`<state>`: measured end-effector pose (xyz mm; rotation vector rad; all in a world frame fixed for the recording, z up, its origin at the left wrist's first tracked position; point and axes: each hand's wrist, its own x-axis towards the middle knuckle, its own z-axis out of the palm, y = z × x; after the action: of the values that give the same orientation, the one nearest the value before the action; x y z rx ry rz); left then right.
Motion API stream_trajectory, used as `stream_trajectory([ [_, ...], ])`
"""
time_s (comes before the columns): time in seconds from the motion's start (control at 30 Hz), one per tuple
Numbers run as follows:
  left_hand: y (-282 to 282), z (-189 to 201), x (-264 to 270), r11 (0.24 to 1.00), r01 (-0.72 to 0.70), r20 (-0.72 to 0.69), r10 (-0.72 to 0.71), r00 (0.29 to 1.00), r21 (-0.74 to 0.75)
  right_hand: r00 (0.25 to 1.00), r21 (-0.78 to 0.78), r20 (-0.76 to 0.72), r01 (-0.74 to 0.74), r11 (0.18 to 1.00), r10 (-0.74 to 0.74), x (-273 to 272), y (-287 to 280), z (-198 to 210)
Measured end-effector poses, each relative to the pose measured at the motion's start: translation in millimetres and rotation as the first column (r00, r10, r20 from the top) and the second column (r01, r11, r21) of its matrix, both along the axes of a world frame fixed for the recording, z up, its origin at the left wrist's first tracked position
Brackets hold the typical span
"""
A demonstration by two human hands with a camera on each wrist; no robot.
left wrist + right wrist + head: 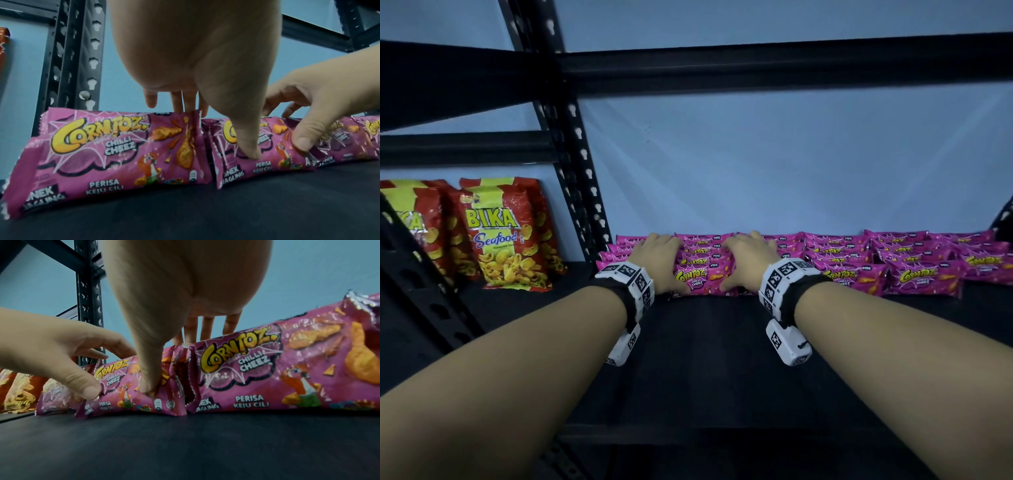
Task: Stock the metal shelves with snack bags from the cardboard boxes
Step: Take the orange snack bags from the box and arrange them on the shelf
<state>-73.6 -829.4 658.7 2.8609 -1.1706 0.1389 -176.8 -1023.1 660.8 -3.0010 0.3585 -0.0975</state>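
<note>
A stack of pink Corntoz Chilli Cheez bags (703, 270) lies on the black metal shelf (705, 359), near its back. My left hand (657, 253) grips the stack's left side and my right hand (750, 255) its right side. The left wrist view shows my left thumb (248, 146) pressing the front bag (273, 162) while the fingers reach over the top. In the right wrist view my right thumb (149, 382) digs into the front bag (127, 395) and the fingers hook behind the stack. No cardboard box is in view.
More pink Corntoz bags (914, 263) run in rows to the right along the blue wall. Red Bika Seafood bags (506, 236) stand upright in the left bay, past a slotted black post (582, 171). A black beam (756, 65) crosses overhead.
</note>
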Motion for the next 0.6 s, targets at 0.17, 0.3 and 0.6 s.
stream_trajectory([
  [0.17, -2, -1, 7, 1.000, -0.007, -0.017, 0.007, 1.000, -0.027, 1.000, 0.001, 0.022, -0.009, 1.000, 0.009, 0, -1, -3],
  [0.3, -5, 0, 5, 1.000, -0.029, 0.020, 0.029, 0.999, -0.012, 0.999, -0.038, 0.038, -0.021, 0.999, 0.022, -2, 1, -5],
  [0.6, -3, 2, -3, 1.000, -0.023, 0.085, 0.023, 0.996, 0.004, 0.994, -0.116, 0.079, -0.067, 0.991, 0.076, -12, 2, -8],
])
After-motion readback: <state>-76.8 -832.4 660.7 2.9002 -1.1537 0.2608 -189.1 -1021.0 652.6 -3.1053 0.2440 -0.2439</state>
